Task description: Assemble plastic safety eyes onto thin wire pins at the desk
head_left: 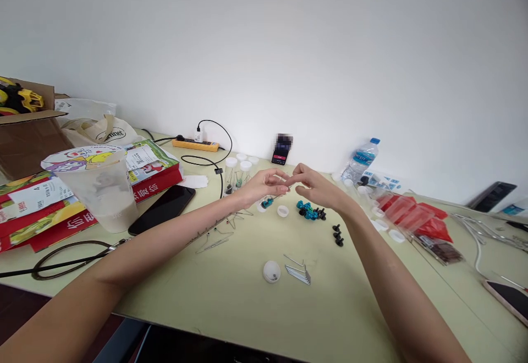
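Note:
My left hand (266,184) and my right hand (311,184) meet above the middle of the table, fingertips pinched close together. Something small and thin is between them, too small to name. Just under my left fingers, a clear tube (267,202) with blue pieces inside slants beside a white cap; whether my left hand holds it I cannot tell. A round white lid (282,210) lies below the hands. To its right is a pile of blue and black knobs (309,210), with several black knobs (337,235) apart. Thin metal pins (212,245) lie near my left forearm.
Nearer me are a white cap (271,271) holding tiny parts and bent hex keys (298,274). Capped clear tubes (245,173) stand behind my left hand. A drink cup (97,192) and dark phone (161,209) sit left; a water bottle (359,159) and red packets (427,220) right.

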Tool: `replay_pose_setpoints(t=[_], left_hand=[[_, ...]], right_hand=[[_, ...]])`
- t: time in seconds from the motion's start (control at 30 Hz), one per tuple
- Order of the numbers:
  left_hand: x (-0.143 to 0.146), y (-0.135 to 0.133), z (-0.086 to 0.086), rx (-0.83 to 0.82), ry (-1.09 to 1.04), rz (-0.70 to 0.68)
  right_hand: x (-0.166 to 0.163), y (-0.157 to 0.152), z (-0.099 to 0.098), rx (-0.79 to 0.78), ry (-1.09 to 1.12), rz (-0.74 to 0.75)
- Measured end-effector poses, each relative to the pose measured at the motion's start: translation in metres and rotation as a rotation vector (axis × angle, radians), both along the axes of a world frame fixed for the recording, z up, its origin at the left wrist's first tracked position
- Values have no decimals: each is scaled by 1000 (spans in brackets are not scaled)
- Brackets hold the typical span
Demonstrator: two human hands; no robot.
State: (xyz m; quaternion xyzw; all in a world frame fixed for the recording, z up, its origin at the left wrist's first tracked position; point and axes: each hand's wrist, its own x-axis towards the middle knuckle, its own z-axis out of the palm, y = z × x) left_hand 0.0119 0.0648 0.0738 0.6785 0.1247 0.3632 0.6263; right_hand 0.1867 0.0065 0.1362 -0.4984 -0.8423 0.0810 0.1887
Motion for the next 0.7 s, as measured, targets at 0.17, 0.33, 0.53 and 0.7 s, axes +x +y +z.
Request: replay_pose_setpoints(t=[0.17, 0.33, 0.53, 0.7], left_hand=[[-1, 2, -1, 4, -31, 9], [-4, 16, -15, 17, -52, 127], [2, 22, -36, 99, -20, 311], [4, 22, -38, 173, 28, 350]], right_hand=[[-6, -3, 2, -62, 20, 30], [10, 6, 2, 64, 138, -80], [29, 30, -32, -123, -144, -176], [17, 39, -71, -251, -289, -132]])
